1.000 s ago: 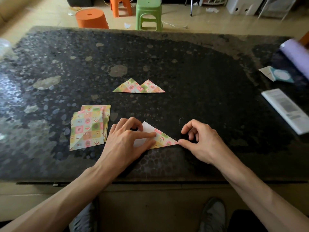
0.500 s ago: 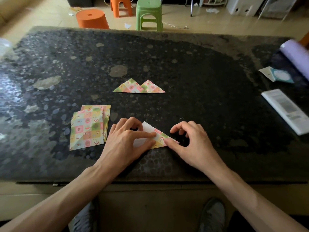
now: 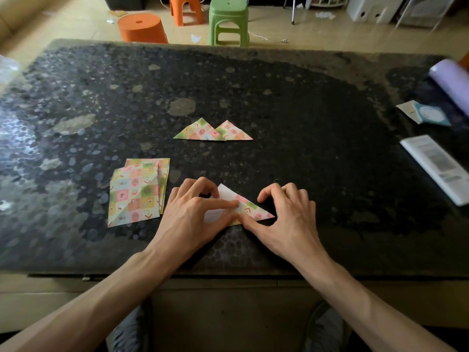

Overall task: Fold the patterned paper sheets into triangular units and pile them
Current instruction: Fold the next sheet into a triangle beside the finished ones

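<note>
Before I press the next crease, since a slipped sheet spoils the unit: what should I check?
1. Sheet pinned: the left hand presses the half-folded sheet flat on the table. Ok.
2. Creasing finger placed: the right hand has its thumb on the sheet's near edge. Ok.
3. Edges aligned: the left hand hides the left part. Cannot tell.
4. Unfolded stack out of the way: it lies left of the left hand, not under it. Ok.
5. Finished units piled: the two folded triangles lie side by side, overlapping only at a corner. Not ok.
</note>
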A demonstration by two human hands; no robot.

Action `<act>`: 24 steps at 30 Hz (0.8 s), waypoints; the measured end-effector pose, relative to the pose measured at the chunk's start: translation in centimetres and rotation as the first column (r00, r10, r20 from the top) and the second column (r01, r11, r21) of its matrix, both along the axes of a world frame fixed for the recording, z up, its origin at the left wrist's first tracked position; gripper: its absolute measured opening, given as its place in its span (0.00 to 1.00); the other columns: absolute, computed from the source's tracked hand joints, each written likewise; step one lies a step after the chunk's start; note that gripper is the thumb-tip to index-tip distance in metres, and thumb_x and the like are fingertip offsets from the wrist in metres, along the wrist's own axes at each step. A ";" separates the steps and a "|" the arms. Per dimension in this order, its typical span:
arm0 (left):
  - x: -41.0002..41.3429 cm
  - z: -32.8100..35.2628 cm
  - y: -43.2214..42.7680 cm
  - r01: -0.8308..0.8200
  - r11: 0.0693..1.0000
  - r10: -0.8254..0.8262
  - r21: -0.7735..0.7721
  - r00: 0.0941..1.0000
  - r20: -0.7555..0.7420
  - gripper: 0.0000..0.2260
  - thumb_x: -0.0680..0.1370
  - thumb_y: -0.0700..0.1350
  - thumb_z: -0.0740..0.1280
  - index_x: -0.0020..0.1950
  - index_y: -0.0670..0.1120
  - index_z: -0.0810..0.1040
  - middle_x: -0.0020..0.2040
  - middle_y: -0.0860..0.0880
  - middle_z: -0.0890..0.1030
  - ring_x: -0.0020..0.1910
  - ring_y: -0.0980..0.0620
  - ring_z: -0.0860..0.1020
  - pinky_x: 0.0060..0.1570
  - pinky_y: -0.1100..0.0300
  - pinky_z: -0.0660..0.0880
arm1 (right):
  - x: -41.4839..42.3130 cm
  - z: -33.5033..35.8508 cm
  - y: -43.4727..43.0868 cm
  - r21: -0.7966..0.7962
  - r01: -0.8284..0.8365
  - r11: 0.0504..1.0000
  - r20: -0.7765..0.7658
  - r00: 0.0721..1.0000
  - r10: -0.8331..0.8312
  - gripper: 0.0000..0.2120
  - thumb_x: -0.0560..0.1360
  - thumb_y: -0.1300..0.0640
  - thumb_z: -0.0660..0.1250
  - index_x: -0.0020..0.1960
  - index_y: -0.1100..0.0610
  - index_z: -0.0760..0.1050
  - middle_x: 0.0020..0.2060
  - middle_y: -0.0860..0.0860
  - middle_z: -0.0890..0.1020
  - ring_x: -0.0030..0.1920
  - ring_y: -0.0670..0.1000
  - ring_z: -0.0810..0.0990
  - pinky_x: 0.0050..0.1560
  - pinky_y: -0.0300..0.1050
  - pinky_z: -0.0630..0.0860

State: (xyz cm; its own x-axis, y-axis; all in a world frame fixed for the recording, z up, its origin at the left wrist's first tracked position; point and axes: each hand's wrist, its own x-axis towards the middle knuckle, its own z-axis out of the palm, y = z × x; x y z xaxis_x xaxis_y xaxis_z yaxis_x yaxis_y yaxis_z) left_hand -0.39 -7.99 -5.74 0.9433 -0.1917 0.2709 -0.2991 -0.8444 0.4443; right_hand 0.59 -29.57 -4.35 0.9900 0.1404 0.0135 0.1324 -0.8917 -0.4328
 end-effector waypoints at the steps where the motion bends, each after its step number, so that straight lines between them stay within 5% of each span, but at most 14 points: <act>1: 0.0 0.0 0.0 0.001 1.000 -0.001 -0.001 1.000 0.000 0.13 0.75 0.65 0.70 0.56 0.64 0.85 0.53 0.59 0.74 0.54 0.54 0.72 0.53 0.49 0.73 | -0.1 -0.1 0.1 -0.011 0.004 1.000 0.013 1.000 -0.004 0.27 0.67 0.25 0.66 0.55 0.41 0.69 0.52 0.42 0.68 0.54 0.46 0.66 0.51 0.45 0.62; 10: 0.0 0.7 1.2 0.093 0.996 -0.094 -0.011 0.987 -0.132 0.16 0.78 0.64 0.63 0.64 0.69 0.80 0.56 0.62 0.70 0.61 0.56 0.68 0.63 0.51 0.68 | 0.2 -0.3 0.0 -0.035 -0.015 0.999 -0.006 1.000 0.015 0.25 0.69 0.27 0.70 0.56 0.40 0.68 0.53 0.42 0.66 0.55 0.44 0.62 0.52 0.44 0.61; 15: -0.3 1.6 2.7 0.236 0.967 -0.207 0.092 0.945 -0.253 0.22 0.79 0.57 0.57 0.74 0.71 0.69 0.64 0.61 0.65 0.70 0.56 0.61 0.70 0.55 0.56 | 0.3 -0.2 -0.1 -0.032 -0.022 0.999 -0.018 1.000 0.021 0.25 0.69 0.28 0.70 0.56 0.40 0.68 0.53 0.42 0.67 0.55 0.44 0.62 0.53 0.44 0.61; 24: 0.0 1.7 3.4 0.277 0.953 -0.233 0.122 0.929 -0.287 0.27 0.79 0.53 0.60 0.77 0.71 0.62 0.67 0.60 0.63 0.73 0.58 0.58 0.71 0.58 0.54 | 0.4 0.0 -0.1 -0.044 -0.014 0.999 -0.042 0.999 0.012 0.25 0.69 0.27 0.70 0.56 0.39 0.67 0.54 0.42 0.66 0.55 0.44 0.61 0.53 0.44 0.60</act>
